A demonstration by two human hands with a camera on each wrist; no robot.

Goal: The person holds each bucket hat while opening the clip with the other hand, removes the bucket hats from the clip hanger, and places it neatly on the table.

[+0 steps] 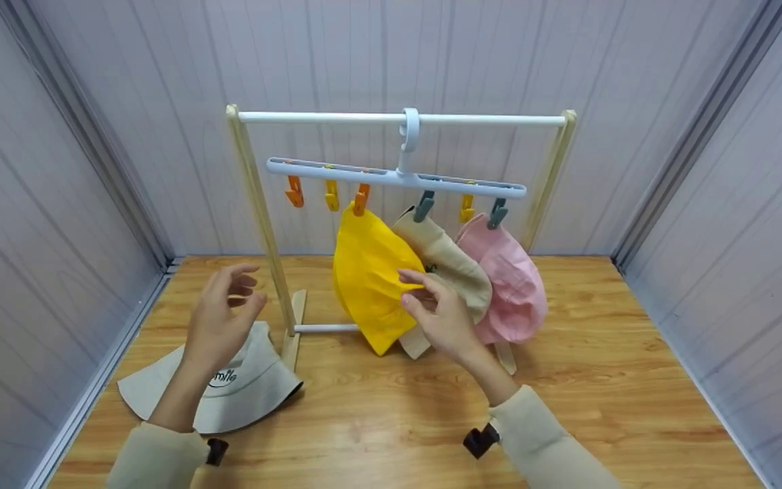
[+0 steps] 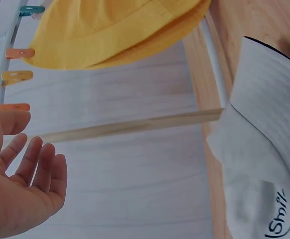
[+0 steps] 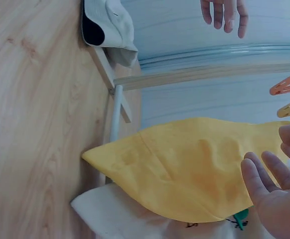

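My left hand [image 1: 218, 316] is raised above a light grey bucket hat [image 1: 255, 394] with dark lettering, which lies on the table at the left. Its fingers are loosely bent, with nothing between them. In front of the hanging yellow hat [image 1: 370, 272] is my right hand [image 1: 442, 312], relaxed and holding nothing; whether it touches the cloth I cannot tell. An orange clip [image 1: 361, 200] grips the yellow hat's edge. Behind it a beige hat [image 1: 459, 265] and a pink hat [image 1: 513, 285] hang from grey clips [image 1: 425, 206] on the pale hanger [image 1: 343, 172].
A wooden stand with a white top rod [image 1: 323, 117] carries the hanger's hook. On the hanger's left half, an orange clip [image 1: 294, 192] and a yellow clip [image 1: 331, 195] hold nothing. Panelled walls [image 1: 58, 204] enclose the wooden table [image 1: 377, 421] at the back and sides.
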